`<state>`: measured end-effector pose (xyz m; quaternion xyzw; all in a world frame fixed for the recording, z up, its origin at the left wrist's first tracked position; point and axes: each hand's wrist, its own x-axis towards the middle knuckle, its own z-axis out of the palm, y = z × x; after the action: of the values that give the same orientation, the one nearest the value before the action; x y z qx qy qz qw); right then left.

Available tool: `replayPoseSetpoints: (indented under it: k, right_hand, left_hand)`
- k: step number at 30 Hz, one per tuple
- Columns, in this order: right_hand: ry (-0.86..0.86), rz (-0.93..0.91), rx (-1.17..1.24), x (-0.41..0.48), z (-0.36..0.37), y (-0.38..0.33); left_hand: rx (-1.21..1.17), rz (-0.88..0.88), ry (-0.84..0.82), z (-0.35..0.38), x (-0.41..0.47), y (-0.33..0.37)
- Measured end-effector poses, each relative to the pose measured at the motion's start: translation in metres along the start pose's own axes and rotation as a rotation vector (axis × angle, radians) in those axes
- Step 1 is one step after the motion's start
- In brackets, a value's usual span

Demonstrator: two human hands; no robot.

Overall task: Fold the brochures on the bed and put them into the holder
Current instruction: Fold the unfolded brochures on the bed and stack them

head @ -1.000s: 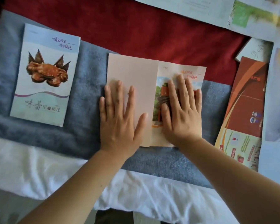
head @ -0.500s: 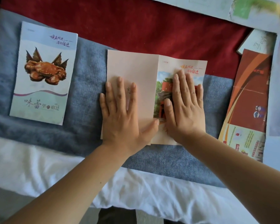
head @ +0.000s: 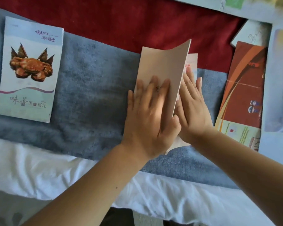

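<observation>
- Since half a second ago, the pink panel of the brochure (head: 163,67) has lifted off the bed and swung to the right. It now stands up on its crease with its top corner curling, and it covers most of the printed panel that was open to view before.
- Head view, hands: there are two. The left hand (head: 150,115) lies with straight fingers against the outer face of the raised panel and pushes it over, gripping nothing. The right hand (head: 193,108) lies flat with straight fingers on the printed panel beneath, pressing it down.
- Head view, the task's thing: this one brochure sits on the blue-grey blanket (head: 91,95) between the two hands, right of centre, half folded.
- Head view, other papers: one folded crab brochure (head: 29,69) lies flat well apart on the left. One red-orange brochure (head: 242,88) lies just right of the right hand. One small white booklet (head: 252,35) lies above it.
- Head view, bedding: there are three layers, a red cover (head: 121,22) at the top, the blanket in the middle and a white sheet (head: 39,168) nearest.
- Hard to make out: the left fingertips are blurred. The printed panel shows only a strip with red characters. The pale sheets (head: 235,5) along the top edge and a pale blue sheet (head: 279,79) at the right are cut off, so their number cannot be told.
</observation>
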<state>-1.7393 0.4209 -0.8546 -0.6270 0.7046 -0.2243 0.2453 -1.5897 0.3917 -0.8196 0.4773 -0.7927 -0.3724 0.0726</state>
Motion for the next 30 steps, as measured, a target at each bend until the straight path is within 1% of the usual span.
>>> replayPoseSetpoints:
  k: [3,5,8,10,12,14,15,18,21,24,30]
  right_hand:
    - [0.034,-0.003,0.033,0.000,-0.012,0.002]
    - [0.061,-0.032,0.007,0.001,-0.021,0.005]
    - [0.106,-0.084,-0.023,0.001,-0.033,0.009]
    - [0.137,-0.091,-0.021,0.000,-0.037,0.011]
    - [0.137,-0.103,-0.017,-0.003,-0.037,0.009]
    - [0.107,-0.116,-0.021,-0.005,-0.033,0.006]
    - [0.082,-0.117,-0.036,-0.006,-0.031,0.004]
    - [-0.024,-0.092,-0.111,-0.008,-0.018,-0.002]
    - [-0.107,-0.059,-0.226,-0.008,0.000,-0.009]
    - [-0.126,-0.070,-0.367,-0.007,0.017,-0.010]
    - [-0.061,-0.072,-0.439,-0.009,0.033,-0.009]
  left_hand:
    - [-0.232,0.123,0.048,0.004,0.003,0.014]
    - [-0.398,0.179,0.092,0.008,0.006,0.024]
    - [-0.644,0.182,0.124,0.010,0.011,0.030]
    - [-0.791,0.154,0.120,0.006,0.012,0.028]
    - [-0.836,0.151,0.103,-0.001,0.011,0.022]
    - [-0.766,0.144,0.099,-0.011,0.008,0.014]
    - [-0.681,0.136,0.117,-0.017,0.006,0.009]
    - [-0.293,0.113,0.204,-0.036,0.000,-0.006]
    - [-0.074,-0.037,0.178,-0.052,-0.004,-0.015]
    - [0.157,-0.147,0.103,-0.056,-0.003,-0.023]
    - [0.451,-0.078,0.089,-0.018,0.006,-0.052]
